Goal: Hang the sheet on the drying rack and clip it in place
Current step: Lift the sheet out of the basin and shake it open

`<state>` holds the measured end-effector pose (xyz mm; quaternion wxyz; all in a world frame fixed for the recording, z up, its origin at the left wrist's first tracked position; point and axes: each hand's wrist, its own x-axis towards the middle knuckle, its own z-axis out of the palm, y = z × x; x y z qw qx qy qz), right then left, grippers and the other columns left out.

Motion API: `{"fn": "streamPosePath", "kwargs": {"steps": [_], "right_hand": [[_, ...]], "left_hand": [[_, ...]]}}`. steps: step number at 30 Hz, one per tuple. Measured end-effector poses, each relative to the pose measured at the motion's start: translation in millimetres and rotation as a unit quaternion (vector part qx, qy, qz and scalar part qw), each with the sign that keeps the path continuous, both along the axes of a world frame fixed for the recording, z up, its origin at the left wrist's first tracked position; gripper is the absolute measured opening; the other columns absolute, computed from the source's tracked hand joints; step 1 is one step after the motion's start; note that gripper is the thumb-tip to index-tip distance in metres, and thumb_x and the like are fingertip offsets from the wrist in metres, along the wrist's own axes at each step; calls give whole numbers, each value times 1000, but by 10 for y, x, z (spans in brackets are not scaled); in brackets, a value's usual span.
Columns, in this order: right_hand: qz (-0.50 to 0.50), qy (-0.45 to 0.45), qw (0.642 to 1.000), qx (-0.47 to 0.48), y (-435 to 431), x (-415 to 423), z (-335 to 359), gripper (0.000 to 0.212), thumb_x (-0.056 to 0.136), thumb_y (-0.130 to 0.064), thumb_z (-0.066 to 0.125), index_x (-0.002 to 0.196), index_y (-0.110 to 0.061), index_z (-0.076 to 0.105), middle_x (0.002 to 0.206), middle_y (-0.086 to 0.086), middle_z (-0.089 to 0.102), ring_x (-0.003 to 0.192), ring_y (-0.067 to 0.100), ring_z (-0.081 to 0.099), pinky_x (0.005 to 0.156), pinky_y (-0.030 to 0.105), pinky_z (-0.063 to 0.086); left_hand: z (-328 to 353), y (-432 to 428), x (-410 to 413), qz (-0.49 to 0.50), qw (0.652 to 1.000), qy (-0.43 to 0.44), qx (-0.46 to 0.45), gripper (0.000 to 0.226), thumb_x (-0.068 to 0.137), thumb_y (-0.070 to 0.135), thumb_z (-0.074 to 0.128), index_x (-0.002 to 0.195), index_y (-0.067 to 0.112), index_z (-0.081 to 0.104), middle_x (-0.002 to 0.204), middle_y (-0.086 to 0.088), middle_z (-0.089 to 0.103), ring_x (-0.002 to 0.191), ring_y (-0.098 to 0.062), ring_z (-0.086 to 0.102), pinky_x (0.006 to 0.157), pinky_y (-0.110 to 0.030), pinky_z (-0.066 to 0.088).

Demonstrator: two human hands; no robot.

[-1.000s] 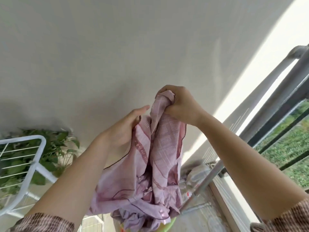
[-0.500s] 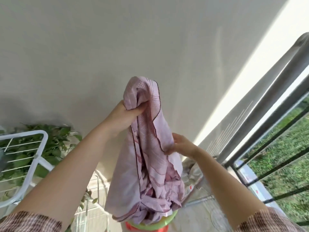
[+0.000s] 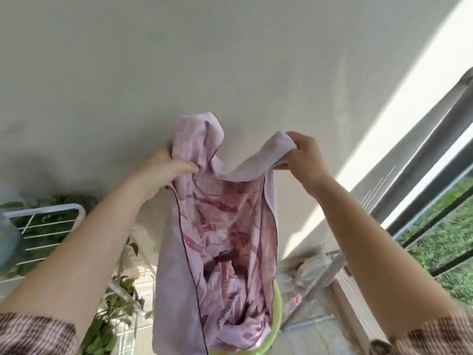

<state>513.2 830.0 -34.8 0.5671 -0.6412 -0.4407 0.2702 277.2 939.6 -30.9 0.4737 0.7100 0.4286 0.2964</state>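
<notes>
Up in front of the pale wall (image 3: 230, 60), at the middle of the view, hangs the pink patterned sheet (image 3: 220, 239), gathered and crumpled, its long axis running near vertical from twelve o'clock down to six o'clock; its upper edge is stretched between two hands, sagging in a shallow curve between them, while its lower bulk drops into a green basin (image 3: 277, 311) at about six o'clock; the left hand (image 3: 163, 170), at about ten o'clock of the sheet's top, is closed around a bunched fold, with a loose peak of cloth standing up above the fingers; the right hand (image 3: 304, 157), at about two o'clock of the sheet's top, pinches a corner of the fabric between thumb and fingertips; a dark piped hem runs down the sheet's left side, tracing that same top-to-bottom line; the white drying rack (image 3: 51, 213) stands well apart at nine o'clock, its thin bars level, with leafy plants (image 3: 110, 324) behind and below it; at three o'clock a grey railing (image 3: 435, 139) slants upward, with grass beyond it; a metal ladder frame (image 3: 320, 290) leans at about four o'clock, just beside the basin; checked sleeves (image 3: 33, 334) show at both lower corners.
</notes>
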Motion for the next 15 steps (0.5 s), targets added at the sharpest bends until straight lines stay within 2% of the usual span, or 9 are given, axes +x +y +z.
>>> {"fn": "streamPosePath", "kwargs": {"steps": [2,3,4,6,8,9,12,13,15], "right_hand": [[74,-8,996,45,-5,-249,217,32,69,23,36,86,12,60,80,21,64,75,28,67,73,43,60],[104,-16,993,50,4,-360,229,33,71,22,34,88,13,61,82,21,64,77,28,67,75,43,60],[128,-20,991,45,19,-454,200,34,73,21,34,89,13,62,83,20,64,78,27,66,78,44,59],[162,-19,986,33,55,-525,71,29,74,17,41,94,11,62,86,18,63,82,25,63,82,44,55],[165,25,985,30,36,-428,-69,34,72,11,55,104,5,63,94,15,65,87,22,61,81,38,51],[155,60,986,22,4,-336,-172,43,68,10,60,109,0,62,100,12,65,91,22,62,80,34,52],[117,58,987,-89,-159,-145,-654,58,58,9,68,113,-10,61,113,3,65,107,21,59,84,32,52],[126,32,980,-149,-207,-155,-866,56,61,9,72,112,-11,63,115,4,64,111,23,58,88,33,50],[137,-37,959,-245,-270,-247,-1297,36,68,2,77,100,-14,67,112,10,66,110,30,59,92,36,47]], "left_hand": [[-219,-224,132,-131,989,41,-58,64,65,18,83,121,19,53,108,4,66,103,-12,63,83,-22,50],[-334,-309,217,-140,985,65,-74,69,61,33,86,121,22,53,110,3,66,103,-12,63,83,-23,51],[-429,-376,303,-111,987,88,-79,65,60,46,84,113,23,56,103,3,67,96,-12,65,77,-23,52],[-540,-432,447,-15,994,90,-61,31,74,47,74,87,24,59,80,1,63,69,-12,61,59,-22,46],[-572,-424,498,40,996,67,-31,28,85,38,65,70,21,48,61,0,51,53,-14,48,49,-21,35],[-584,-405,490,47,997,47,-29,29,86,36,64,69,20,47,59,-1,48,54,-16,46,49,-21,34],[-508,-310,379,20,999,-9,-50,25,85,37,64,92,13,60,83,-5,60,77,-18,56,66,-25,44],[-473,-279,353,8,998,-27,-55,32,83,40,66,102,15,62,94,-4,65,85,-17,61,76,-28,49],[-346,-273,338,-2,996,-72,-56,34,79,42,67,107,22,63,106,-3,70,100,-17,66,92,-38,52]]}}
